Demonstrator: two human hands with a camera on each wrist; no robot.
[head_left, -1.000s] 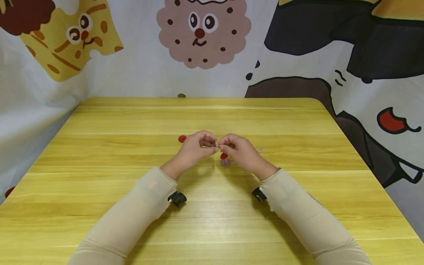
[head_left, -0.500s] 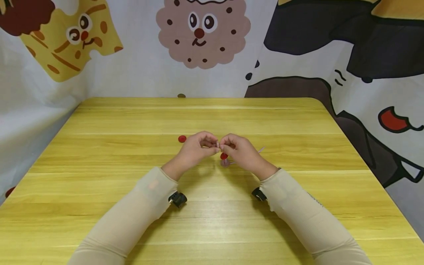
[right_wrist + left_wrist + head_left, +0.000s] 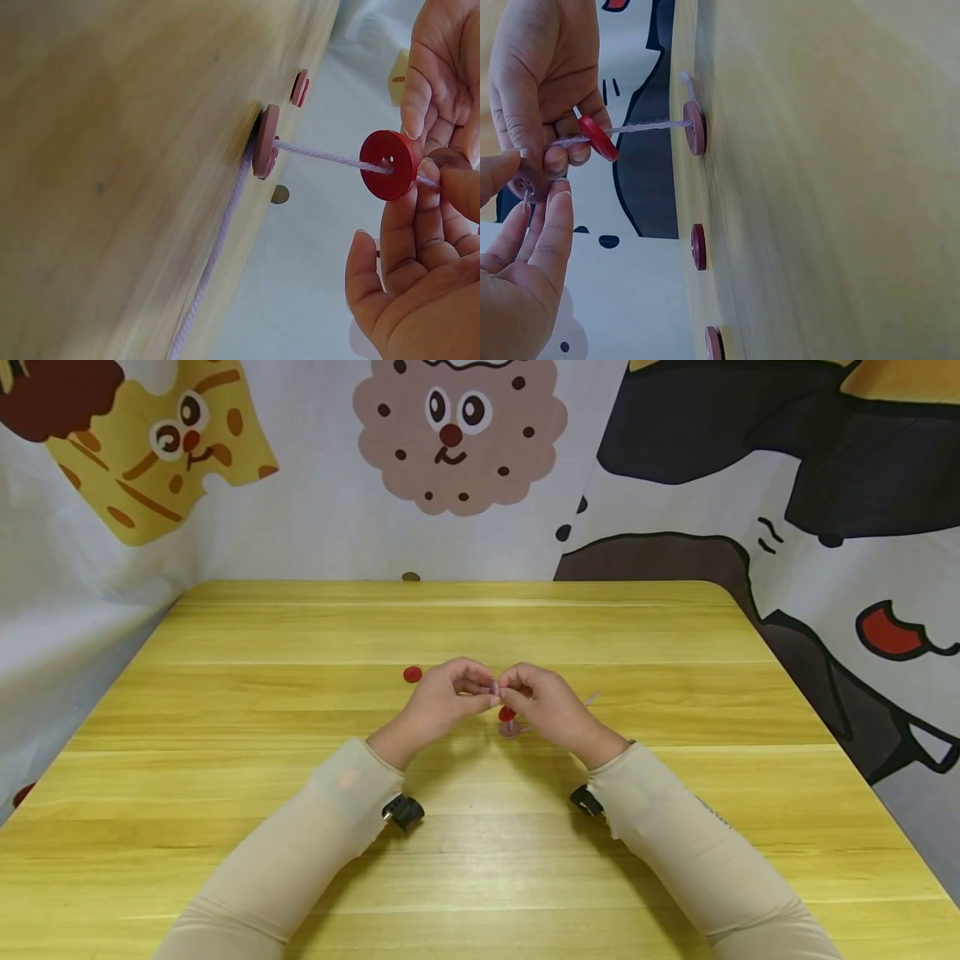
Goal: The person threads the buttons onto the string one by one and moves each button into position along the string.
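Above the table, my left hand [image 3: 442, 693] pinches a mauve button [image 3: 529, 182] between thumb and fingers. The end of a lilac yarn [image 3: 322, 155] shows at the button's hole in the left wrist view. My right hand [image 3: 551, 702] meets it fingertip to fingertip, pinching the yarn close behind that button. A red button [image 3: 388, 165] hangs threaded on the yarn beside my right fingers. Lower down, another mauve button [image 3: 266, 142] rests against the tabletop with yarn through it, and the yarn's tail runs off along the wood.
A loose red button [image 3: 412, 674] lies left of my hands. In the left wrist view a dark red button [image 3: 698, 246] and a further button [image 3: 714, 343] lie on the wooden table [image 3: 480, 860]. A cartoon-print cloth [image 3: 300, 527] hangs behind the table.
My left hand has shifted slightly right with the pinched button, closer to my right fingertips. My right hand and the threaded buttons look almost unmoved.
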